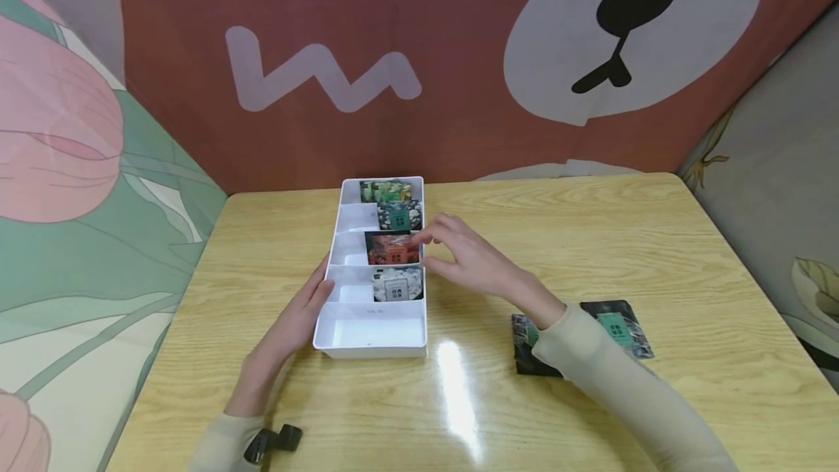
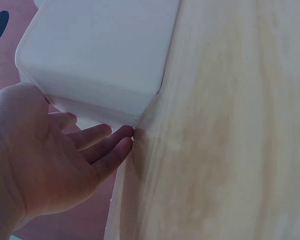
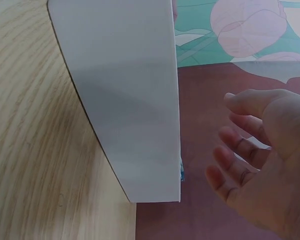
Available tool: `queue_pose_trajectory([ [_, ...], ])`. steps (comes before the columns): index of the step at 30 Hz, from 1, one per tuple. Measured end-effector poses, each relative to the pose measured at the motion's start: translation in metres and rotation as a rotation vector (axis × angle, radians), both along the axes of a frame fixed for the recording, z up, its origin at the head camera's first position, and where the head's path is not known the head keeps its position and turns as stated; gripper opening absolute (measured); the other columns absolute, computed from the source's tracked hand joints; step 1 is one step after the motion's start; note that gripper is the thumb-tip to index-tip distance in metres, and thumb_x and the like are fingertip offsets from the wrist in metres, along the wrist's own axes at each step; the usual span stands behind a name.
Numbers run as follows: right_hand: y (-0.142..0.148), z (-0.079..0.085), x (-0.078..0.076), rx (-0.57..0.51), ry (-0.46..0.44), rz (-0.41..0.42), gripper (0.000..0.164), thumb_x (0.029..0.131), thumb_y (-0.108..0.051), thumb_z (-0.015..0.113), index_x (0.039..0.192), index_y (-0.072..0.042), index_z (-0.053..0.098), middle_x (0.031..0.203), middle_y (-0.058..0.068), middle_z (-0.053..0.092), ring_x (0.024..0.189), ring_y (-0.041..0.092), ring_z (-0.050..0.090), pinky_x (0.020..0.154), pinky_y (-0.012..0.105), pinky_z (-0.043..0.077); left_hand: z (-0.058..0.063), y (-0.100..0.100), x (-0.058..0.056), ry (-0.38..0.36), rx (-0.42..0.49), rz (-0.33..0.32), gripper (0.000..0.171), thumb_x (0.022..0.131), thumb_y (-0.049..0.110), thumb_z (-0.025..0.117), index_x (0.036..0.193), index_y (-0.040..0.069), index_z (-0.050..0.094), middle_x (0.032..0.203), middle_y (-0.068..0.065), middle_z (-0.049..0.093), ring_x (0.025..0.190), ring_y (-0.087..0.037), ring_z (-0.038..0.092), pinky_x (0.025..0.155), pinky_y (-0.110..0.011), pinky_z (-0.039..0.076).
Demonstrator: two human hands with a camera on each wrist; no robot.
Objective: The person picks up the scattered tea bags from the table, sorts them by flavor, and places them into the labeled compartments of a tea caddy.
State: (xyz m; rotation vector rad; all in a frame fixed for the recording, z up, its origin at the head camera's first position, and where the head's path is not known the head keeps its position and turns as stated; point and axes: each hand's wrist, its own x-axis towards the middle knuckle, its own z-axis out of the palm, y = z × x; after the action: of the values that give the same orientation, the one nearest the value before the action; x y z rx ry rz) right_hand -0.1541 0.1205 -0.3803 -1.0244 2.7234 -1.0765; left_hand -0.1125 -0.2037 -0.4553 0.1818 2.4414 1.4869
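A long white compartment box (image 1: 376,326) stands on the table. My left hand (image 1: 303,308) holds its left wall, thumb at the rim and fingers against the outside; the left wrist view shows these fingers (image 2: 107,152) touching the wall. Over the right rim hovers my right hand (image 1: 472,257), fingers loosely bent beside a red packet (image 1: 393,248) in the middle compartment. In the right wrist view that hand (image 3: 270,155) holds nothing. Other compartments bear a green packet (image 1: 387,190), a dark packet with a teal label (image 1: 400,215) and a grey-white packet (image 1: 398,285).
Dark packets with green labels (image 1: 619,328) lie on the table (image 1: 524,224) at the right, partly hidden under my right sleeve (image 1: 590,355). A reddish printed cloth (image 1: 459,130) hangs behind the table's far edge. The box's front compartment holds no packet.
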Motion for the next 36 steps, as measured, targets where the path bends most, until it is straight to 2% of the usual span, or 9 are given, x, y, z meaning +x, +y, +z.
queue_pose_trajectory([
  [3, 0.005, 0.000, 0.003, 0.018, 0.024, -0.004, 0.030, 0.097, -0.022, 0.064, 0.125, -0.011, 0.064, 0.116, 0.004, 0.059, 0.110, 0.021, 0.053, 0.098, 0.041, 0.045, 0.001, 0.000, 0.000, -0.005, -0.006, -0.002, 0.056, 0.107, 0.048, 0.029, 0.159, 0.040, 0.010, 0.167, -0.009, 0.014, 0.146, -0.038, 0.029, 0.118, -0.060, 0.023],
  [9, 0.018, 0.000, 0.009, 0.044, 0.041, -0.041, 0.032, 0.096, -0.024, 0.067, 0.126, -0.013, 0.064, 0.116, 0.000, 0.062, 0.112, 0.020, 0.054, 0.099, 0.043, 0.045, 0.002, 0.000, 0.001, 0.002, -0.004, -0.001, 0.055, 0.108, 0.047, 0.029, 0.159, 0.040, 0.010, 0.167, -0.010, 0.014, 0.145, -0.039, 0.031, 0.117, -0.060, 0.025],
  [12, 0.026, 0.000, 0.012, 0.048, 0.037, -0.059, 0.031, 0.096, -0.023, 0.067, 0.125, -0.013, 0.064, 0.116, 0.000, 0.062, 0.111, 0.019, 0.054, 0.099, 0.043, 0.045, 0.002, 0.000, 0.001, 0.007, -0.030, 0.008, 0.056, 0.108, 0.048, 0.028, 0.159, 0.040, 0.009, 0.167, -0.011, 0.014, 0.145, -0.040, 0.030, 0.117, -0.061, 0.024],
  [18, 0.047, -0.004, 0.018, 0.081, 0.015, -0.090, 0.032, 0.096, -0.023, 0.066, 0.126, -0.012, 0.064, 0.115, 0.000, 0.061, 0.109, 0.019, 0.052, 0.097, 0.043, 0.045, 0.003, 0.001, 0.001, 0.033, -0.032, 0.005, 0.055, 0.108, 0.045, 0.029, 0.160, 0.037, 0.011, 0.165, -0.014, 0.019, 0.140, -0.041, 0.038, 0.115, -0.060, 0.029],
  [22, 0.064, -0.005, 0.023, 0.099, -0.006, -0.110, 0.033, 0.097, -0.024, 0.066, 0.127, -0.011, 0.064, 0.115, -0.001, 0.061, 0.112, 0.020, 0.053, 0.099, 0.044, 0.045, 0.005, 0.001, 0.000, 0.057, -0.061, 0.000, 0.055, 0.108, 0.045, 0.029, 0.160, 0.037, 0.012, 0.165, -0.013, 0.020, 0.143, -0.041, 0.035, 0.116, -0.060, 0.027],
  [27, 0.084, -0.011, 0.029, 0.138, -0.030, -0.117, 0.034, 0.097, -0.023, 0.065, 0.128, -0.010, 0.064, 0.117, 0.002, 0.063, 0.114, 0.024, 0.054, 0.103, 0.048, 0.042, 0.006, 0.002, -0.001, 0.066, -0.106, 0.001, 0.056, 0.108, 0.047, 0.029, 0.160, 0.036, 0.012, 0.164, -0.015, 0.024, 0.140, -0.042, 0.040, 0.115, -0.061, 0.030],
  [31, 0.095, -0.017, 0.034, 0.173, -0.061, -0.105, 0.033, 0.098, -0.023, 0.064, 0.129, -0.011, 0.064, 0.121, 0.006, 0.064, 0.115, 0.027, 0.054, 0.101, 0.049, 0.043, 0.005, 0.002, 0.000, 0.059, -0.102, 0.011, 0.056, 0.108, 0.047, 0.029, 0.160, 0.035, 0.013, 0.163, -0.015, 0.025, 0.138, -0.041, 0.042, 0.114, -0.060, 0.031],
  [36, 0.109, -0.028, 0.045, 0.216, -0.066, -0.106, 0.032, 0.098, -0.020, 0.063, 0.129, -0.011, 0.064, 0.123, 0.005, 0.063, 0.115, 0.026, 0.054, 0.096, 0.049, 0.046, 0.005, 0.001, 0.001, 0.055, -0.090, 0.023, 0.055, 0.108, 0.044, 0.030, 0.160, 0.035, 0.014, 0.163, -0.015, 0.027, 0.136, -0.041, 0.045, 0.114, -0.060, 0.033],
])
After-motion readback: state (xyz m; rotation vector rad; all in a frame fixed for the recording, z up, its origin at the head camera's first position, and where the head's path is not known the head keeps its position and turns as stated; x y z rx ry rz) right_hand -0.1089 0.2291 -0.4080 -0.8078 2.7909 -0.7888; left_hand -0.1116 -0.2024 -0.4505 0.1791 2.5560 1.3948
